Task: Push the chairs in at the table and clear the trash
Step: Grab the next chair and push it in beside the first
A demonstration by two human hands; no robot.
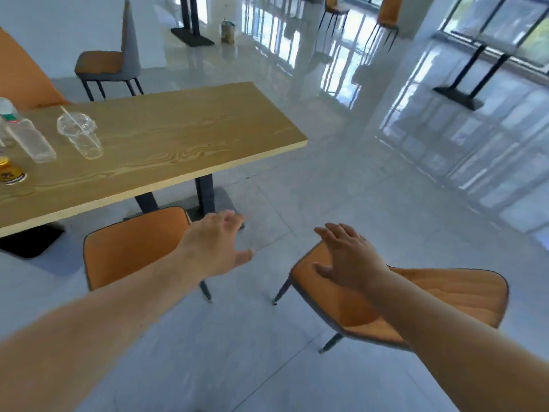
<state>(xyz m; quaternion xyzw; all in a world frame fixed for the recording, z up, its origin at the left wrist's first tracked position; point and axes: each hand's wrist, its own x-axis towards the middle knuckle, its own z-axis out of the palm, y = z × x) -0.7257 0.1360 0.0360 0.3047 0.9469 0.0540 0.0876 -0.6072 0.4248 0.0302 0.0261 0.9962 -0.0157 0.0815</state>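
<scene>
A wooden table (184, 135) carries trash at its left end: a clear plastic cup with a straw (81, 135), a clear bottle lying down (28, 136) and a yellow-capped bottle (9, 173). Two orange chairs stand on the near side. The left chair (127, 248) has its seat just short of the table edge. The right chair (445, 295) is out on the floor, turned away from the table. My left hand (217, 245) hovers open beside the left chair's seat. My right hand (350, 257) is open over the front of the right chair's seat.
A third orange and grey chair (110, 63) stands beyond the table's far side, apart from it. An orange chair back (20, 75) shows at the far left. More table stands (193, 37) and chairs (386, 16) are farther off on the glossy tiled floor.
</scene>
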